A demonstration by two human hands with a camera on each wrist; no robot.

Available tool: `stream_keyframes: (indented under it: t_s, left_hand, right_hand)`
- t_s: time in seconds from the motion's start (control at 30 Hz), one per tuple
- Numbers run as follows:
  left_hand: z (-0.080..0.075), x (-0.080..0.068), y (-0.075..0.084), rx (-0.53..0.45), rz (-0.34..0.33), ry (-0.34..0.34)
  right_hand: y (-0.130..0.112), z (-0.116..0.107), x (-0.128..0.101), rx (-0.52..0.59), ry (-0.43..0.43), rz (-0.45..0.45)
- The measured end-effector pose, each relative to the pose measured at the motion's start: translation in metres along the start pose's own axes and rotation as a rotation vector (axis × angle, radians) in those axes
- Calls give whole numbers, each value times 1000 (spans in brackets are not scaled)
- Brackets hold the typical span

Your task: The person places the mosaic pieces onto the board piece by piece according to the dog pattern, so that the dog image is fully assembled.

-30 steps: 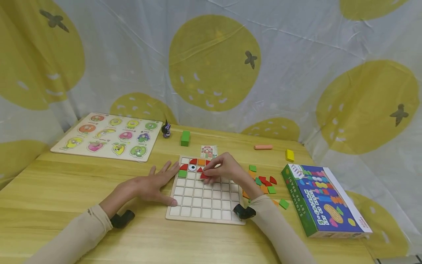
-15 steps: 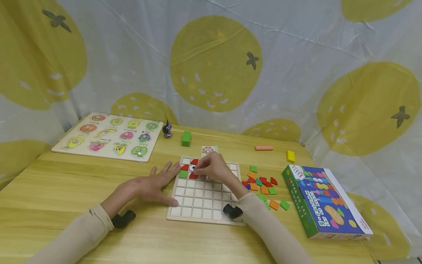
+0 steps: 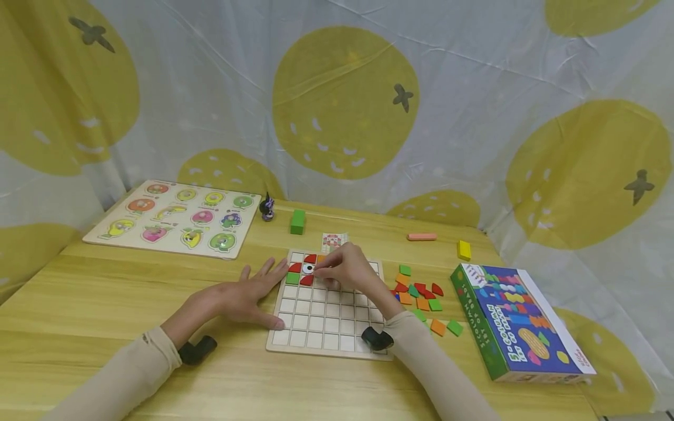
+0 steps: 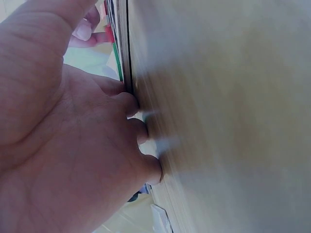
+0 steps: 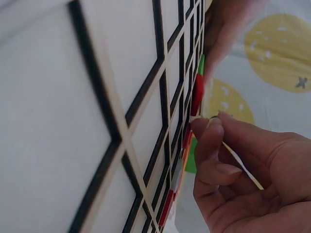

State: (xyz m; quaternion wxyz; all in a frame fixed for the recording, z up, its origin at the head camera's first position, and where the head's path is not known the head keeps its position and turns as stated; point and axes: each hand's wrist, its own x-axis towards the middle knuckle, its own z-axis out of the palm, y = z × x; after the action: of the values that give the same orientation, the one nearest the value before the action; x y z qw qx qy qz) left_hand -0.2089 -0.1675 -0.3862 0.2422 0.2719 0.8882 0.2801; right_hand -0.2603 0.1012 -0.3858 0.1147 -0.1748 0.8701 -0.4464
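Note:
My left hand [image 3: 244,298] lies spread on the table along the left side of the wooden grid board [image 3: 310,350], thumb and fingertips at its edge; the left wrist view shows the palm from below. Over the board's upper left, my right hand [image 3: 347,269] has thumb and index finger pinched at the right edge of a white eye tile [image 3: 308,269]. In the right wrist view, the right hand [image 5: 248,170] is close over the grid, fingertips together. Red quarter-round pieces [image 3: 306,280] and a green square [image 3: 292,278] sit around the eye tile. The hand hides cells to the right.
Loose coloured pieces [image 3: 423,303] lie right of the board, beside a bead-set box [image 3: 526,321]. Behind the board are a pattern card [image 3: 334,240], a green block [image 3: 297,222], a small figurine [image 3: 267,208] and a fruit puzzle board [image 3: 174,219]. A yellow block [image 3: 464,250] stands back right.
My right hand has moved left along the board to the eye tile, and a red piece now sits in the cell below that tile. The left hand has stayed still.

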Motion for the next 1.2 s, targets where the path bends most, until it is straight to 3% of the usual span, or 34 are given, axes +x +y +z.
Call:
stream_keyframes:
  t_s: [0.3,0.73,0.87,1.07,1.2]
  left_hand:
    - [0,-1,-1,-1,5,0]
    - [-1,0,0,2,12,-2]
    - [-1,0,0,2,13,1]
    - [-1,0,0,-3,17,-1]
    - [0,0,0,-7,6,-1]
  right_hand:
    - [1,-4,-2,49,-54,-47]
    - [1,-6,0,-5,-30,-86]
    - [3,-6,6,4,-15,-127]
    - [6,-6,9,15,-54,-110]
    - [12,-18,5,60,-40,-125]
